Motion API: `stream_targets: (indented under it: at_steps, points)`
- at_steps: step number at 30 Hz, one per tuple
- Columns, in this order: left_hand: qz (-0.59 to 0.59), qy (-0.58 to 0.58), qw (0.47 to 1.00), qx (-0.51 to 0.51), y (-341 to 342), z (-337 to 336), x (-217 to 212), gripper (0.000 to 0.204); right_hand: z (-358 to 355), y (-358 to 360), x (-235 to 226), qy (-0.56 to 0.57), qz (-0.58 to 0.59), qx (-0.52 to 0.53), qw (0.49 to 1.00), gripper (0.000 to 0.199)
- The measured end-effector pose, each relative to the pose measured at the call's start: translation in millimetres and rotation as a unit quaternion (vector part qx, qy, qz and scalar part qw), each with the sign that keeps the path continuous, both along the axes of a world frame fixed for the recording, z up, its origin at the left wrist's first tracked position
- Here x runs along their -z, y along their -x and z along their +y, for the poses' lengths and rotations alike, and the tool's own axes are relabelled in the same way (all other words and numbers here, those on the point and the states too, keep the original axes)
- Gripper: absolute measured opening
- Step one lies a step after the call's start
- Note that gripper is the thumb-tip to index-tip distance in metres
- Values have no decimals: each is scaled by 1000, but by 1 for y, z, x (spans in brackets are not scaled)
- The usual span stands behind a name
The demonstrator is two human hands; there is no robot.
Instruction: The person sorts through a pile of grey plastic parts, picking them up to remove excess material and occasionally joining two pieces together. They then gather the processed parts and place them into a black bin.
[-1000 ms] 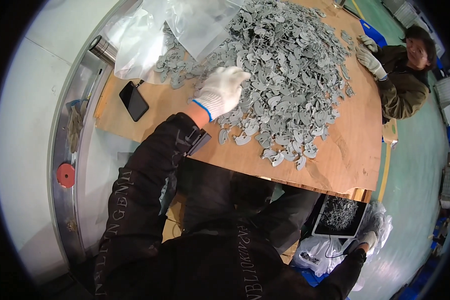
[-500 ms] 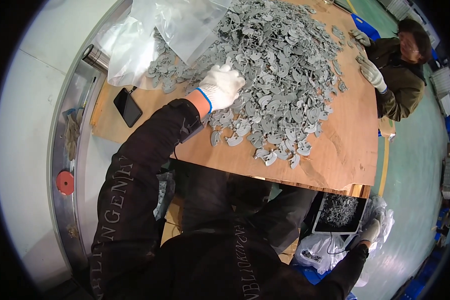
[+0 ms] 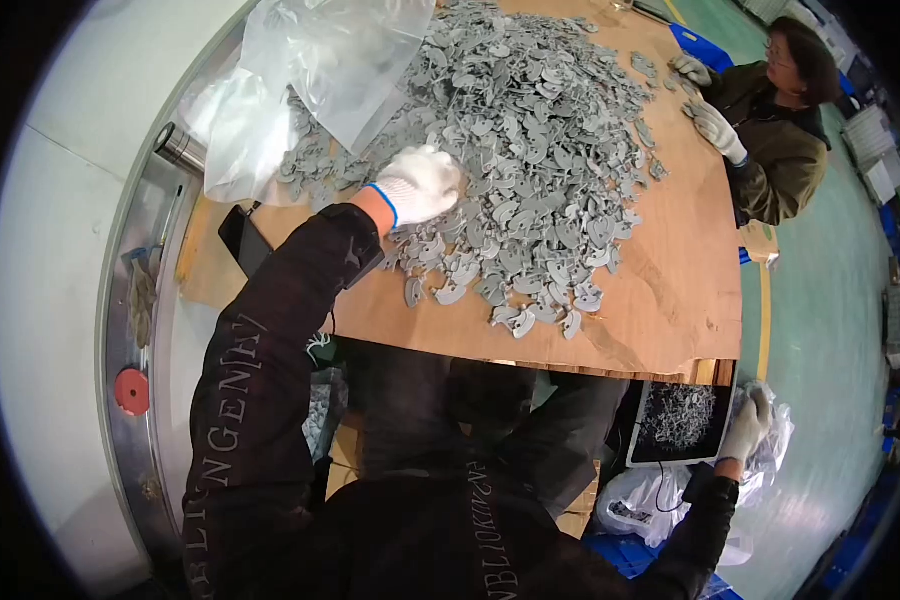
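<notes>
My left hand (image 3: 422, 183), in a white knit glove with a blue cuff edge, rests on the near left side of a large heap of curved flat grey parts (image 3: 530, 150). Its fingers are curled in, and whatever they hold is hidden beneath them. Down at the lower right, my right hand (image 3: 748, 425), also gloved, is beside the rim of a white-edged tray (image 3: 632, 450) with a dark inside. Small light grey pieces (image 3: 682, 415) lie scattered in that tray. The right fingers look loosely stretched out, with nothing visible in them.
Clear plastic bags (image 3: 345, 65) cover the heap's far left side. A phone (image 3: 242, 240) and a steel flask (image 3: 180, 147) are at the left of the wooden table (image 3: 670, 320). Across the right edge sits a co-worker (image 3: 780, 150) with gloved hands. More bags (image 3: 630, 500) surround the tray.
My right hand has moved up along the tray's right side. My left hand stays at the heap, its fingers more curled. The whole view has shifted slightly, and my sleeve now partly covers the phone.
</notes>
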State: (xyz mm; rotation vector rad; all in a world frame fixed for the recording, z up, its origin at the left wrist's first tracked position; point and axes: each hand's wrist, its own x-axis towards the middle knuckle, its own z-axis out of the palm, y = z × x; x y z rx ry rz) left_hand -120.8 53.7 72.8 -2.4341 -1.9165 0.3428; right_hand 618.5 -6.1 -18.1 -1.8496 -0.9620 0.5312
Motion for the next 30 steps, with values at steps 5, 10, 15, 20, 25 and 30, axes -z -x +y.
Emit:
stream_targets:
  at_steps: [5, 10, 15, 20, 25, 30]
  points:
    - [-246, -37, 959, -132, 14, 8, -7, 22, 39, 129, -37, -58, -82, -214, 972, 30]
    - [-501, -102, 807, -296, 57, 17, 32, 30, 84, 312, -84, -53, -124, -439, 888, 26]
    - [-504, -130, 810, -270, 43, 27, 37, 32, 144, 430, -76, -72, -216, -520, 823, 39]
    - [-340, -67, 925, -153, 19, 59, 16, 33, 160, 482, -77, -37, -421, -502, 755, 46]
    - [-189, -31, 944, -268, -4, 74, 10, 37, 163, 481, -88, 40, -431, -566, 702, 45]
    - [-144, 23, 968, -205, 8, 81, 15, 39, 163, 469, -81, 72, -347, -586, 729, 41]
